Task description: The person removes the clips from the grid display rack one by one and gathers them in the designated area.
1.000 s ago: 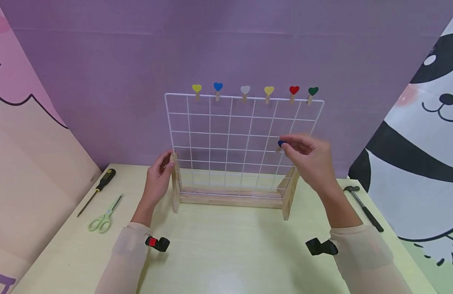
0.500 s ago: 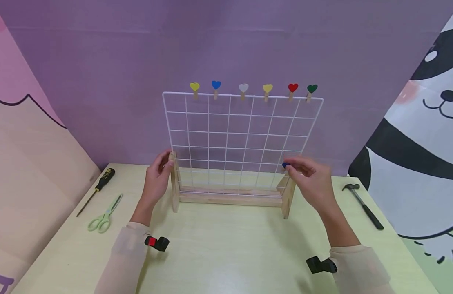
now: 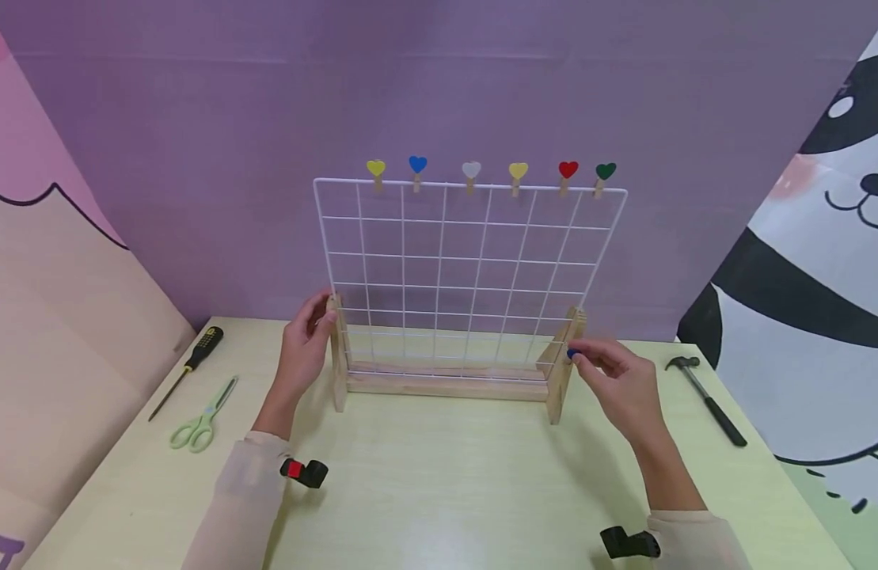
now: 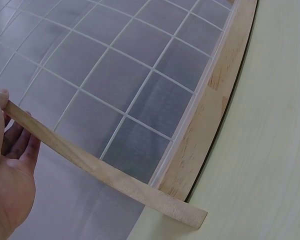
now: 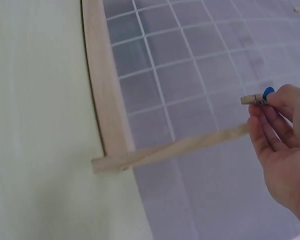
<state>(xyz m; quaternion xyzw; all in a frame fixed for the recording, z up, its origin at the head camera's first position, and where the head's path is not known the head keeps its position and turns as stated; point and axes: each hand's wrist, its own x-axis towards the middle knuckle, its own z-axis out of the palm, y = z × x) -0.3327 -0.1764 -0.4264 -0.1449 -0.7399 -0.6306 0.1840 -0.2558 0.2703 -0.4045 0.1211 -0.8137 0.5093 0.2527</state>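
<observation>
A white wire grid [image 3: 446, 184] stands upright in a wooden stand [image 3: 439, 388]. My left hand [image 3: 306, 344] grips the top of the stand's left upright [image 4: 85, 160], thumb on one side and fingers on the other. Between thumb and fingertips, my right hand [image 3: 620, 388] pinches a small wooden clothespin [image 5: 250, 99] with a dark blue heart. In the head view it is beside the right upright [image 3: 561, 380]; whether it touches the wood I cannot tell. Several heart clothespins line the grid's top wire, among them a red one [image 3: 568, 169] and a green one [image 3: 606, 171].
On the table [image 3: 439, 475], a screwdriver [image 3: 207, 342] and green-handled scissors [image 3: 202, 427] lie at the left. A claw hammer [image 3: 724, 419] lies at the right edge. Behind the stand hangs a purple backdrop [image 3: 439, 95].
My right hand has moved down and slightly right with the blue-heart clothespin, from in front of the grid to beside the right upright. My left hand has kept its hold on the stand.
</observation>
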